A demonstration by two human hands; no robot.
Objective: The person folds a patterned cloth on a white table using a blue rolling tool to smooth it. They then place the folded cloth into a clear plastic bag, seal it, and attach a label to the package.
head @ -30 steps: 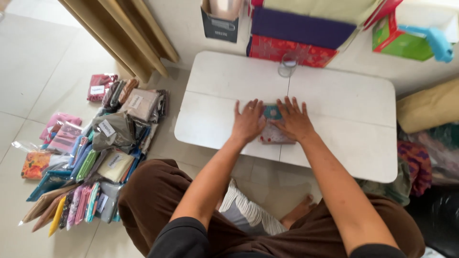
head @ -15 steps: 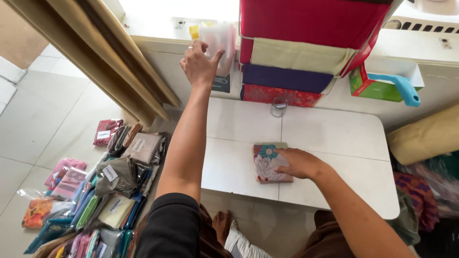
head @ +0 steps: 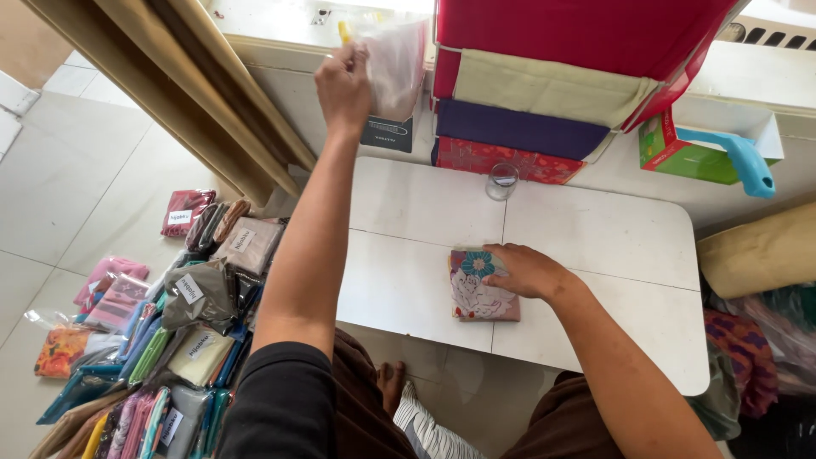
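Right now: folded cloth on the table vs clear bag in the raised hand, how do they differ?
The folded cloth lies flat on the white table, pinned under the right hand; the clear bag is held up in the air by the left hand. The cloth is opaque, with a floral print in pink and teal; the bag is see-through and plain. Shared: both are soft, thin and each gripped by one hand.

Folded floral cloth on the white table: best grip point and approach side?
Take the folded cloth by its left edge, coming in from the left. It lies flat on the table, and the right hand presses on its right side, so the left edge is bare. The left hand is up at a clear plastic bag.
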